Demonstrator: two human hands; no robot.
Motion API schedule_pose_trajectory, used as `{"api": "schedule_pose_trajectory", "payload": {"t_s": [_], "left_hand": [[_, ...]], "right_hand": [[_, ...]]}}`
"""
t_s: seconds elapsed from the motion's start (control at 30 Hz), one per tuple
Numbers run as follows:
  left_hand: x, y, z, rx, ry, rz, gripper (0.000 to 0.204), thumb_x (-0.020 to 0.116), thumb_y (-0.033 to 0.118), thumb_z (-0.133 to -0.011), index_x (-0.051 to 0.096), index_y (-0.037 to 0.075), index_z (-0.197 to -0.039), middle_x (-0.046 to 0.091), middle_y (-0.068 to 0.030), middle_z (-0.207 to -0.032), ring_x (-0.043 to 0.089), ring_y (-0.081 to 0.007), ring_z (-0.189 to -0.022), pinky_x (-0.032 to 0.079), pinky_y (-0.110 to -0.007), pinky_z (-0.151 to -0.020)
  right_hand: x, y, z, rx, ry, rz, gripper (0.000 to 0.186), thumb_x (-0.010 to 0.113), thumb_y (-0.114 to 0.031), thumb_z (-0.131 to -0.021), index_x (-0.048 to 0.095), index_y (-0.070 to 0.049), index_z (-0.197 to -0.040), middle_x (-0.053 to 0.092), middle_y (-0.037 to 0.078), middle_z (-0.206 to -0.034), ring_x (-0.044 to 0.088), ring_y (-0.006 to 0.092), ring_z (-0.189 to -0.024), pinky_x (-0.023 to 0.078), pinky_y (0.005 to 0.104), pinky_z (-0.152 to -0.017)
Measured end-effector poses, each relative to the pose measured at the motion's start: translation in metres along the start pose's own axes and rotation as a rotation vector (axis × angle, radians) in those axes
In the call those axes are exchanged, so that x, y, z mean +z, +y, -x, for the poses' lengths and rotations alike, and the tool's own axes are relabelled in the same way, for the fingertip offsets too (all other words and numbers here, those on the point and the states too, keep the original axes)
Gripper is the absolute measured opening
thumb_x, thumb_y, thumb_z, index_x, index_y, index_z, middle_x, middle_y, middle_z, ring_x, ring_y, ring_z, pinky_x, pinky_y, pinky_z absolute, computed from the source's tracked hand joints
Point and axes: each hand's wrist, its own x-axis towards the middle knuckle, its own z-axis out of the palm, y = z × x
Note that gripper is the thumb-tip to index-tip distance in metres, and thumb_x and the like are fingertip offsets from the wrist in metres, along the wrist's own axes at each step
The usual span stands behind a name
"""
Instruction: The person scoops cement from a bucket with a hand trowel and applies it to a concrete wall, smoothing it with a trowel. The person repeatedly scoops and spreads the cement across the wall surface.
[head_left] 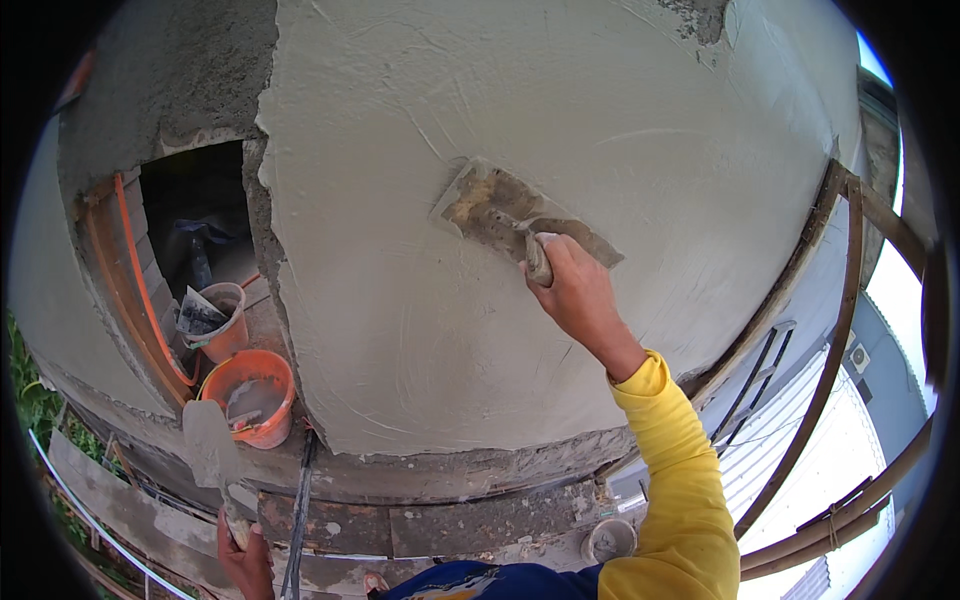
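Observation:
My right hand (578, 295), in a yellow sleeve, is closed round the handle of a rectangular plastering trowel (500, 205). The trowel's wide blade lies against the wet grey plaster wall (400, 330), its face smeared with dried and fresh mortar. Low on the left, my left hand (246, 562) grips the handle of a smaller hand trowel (210, 445). That trowel points upward, and its blade is coated in grey. Beside its blade stands an orange bucket (284, 420) with grey mortar inside.
A second bucket (230, 335) holding a crumpled bag sits in the wall opening (190, 190), near an orange hose (140, 265). Scaffold boards (450, 520) run below the wall, with a small pail (610, 540) on them. Wooden poles (850, 330) and a ladder (755, 385) are at right.

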Motion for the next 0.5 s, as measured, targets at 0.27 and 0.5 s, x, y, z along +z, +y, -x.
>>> {"api": "schedule_pose_trajectory", "payload": {"t_s": [0.27, 0.5], "left_hand": [[0.038, 0.065, -0.006, -0.029, -0.081, -0.338, 0.065, 0.076, 0.022, -0.092, 0.059, -0.01, -0.145, 0.07, -0.0184, -0.111, 0.062, -0.0274, -0.091, 0.054, -0.04, -0.082], [0.055, 0.03, -0.033, 0.092, -0.171, -0.106, 0.05, 0.072, 0.009, -0.096, 0.058, -0.003, -0.143, 0.063, -0.0036, -0.087, 0.05, -0.0089, -0.061, 0.04, -0.028, -0.05]], "right_hand": [[-0.24, 0.173, -0.146, 0.681, 0.63, -0.621, 0.055, 0.077, -0.051, -0.099, 0.064, 0.002, -0.109, 0.062, 0.006, -0.085, 0.062, 0.0165, -0.068, 0.057, 0.0347, -0.06], [-0.189, 0.184, -0.115, 0.814, 0.726, -0.929, 0.052, 0.073, -0.047, -0.103, 0.059, 0.003, -0.102, 0.06, 0.009, -0.085, 0.06, 0.0183, -0.065, 0.054, 0.0341, -0.053]]}}
